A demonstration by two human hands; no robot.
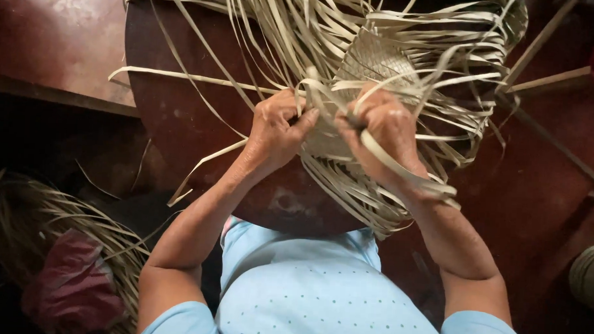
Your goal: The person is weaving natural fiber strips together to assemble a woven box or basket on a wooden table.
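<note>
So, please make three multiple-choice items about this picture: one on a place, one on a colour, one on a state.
1. Where does the woven panel lie?
A. on the round dark table
B. on the floor
C. on a shelf

2. What colour is the person's shirt?
A. red
B. light blue
C. black

3. What is the state of the right hand?
A. open and flat
B. out of view
C. closed on pale strips

Answers: 1 A, the panel rests on the tabletop beyond the hands. 2 B, the sleeves and chest are light blue. 3 C, its fingers curl around strips, as do those of the left hand.
</note>
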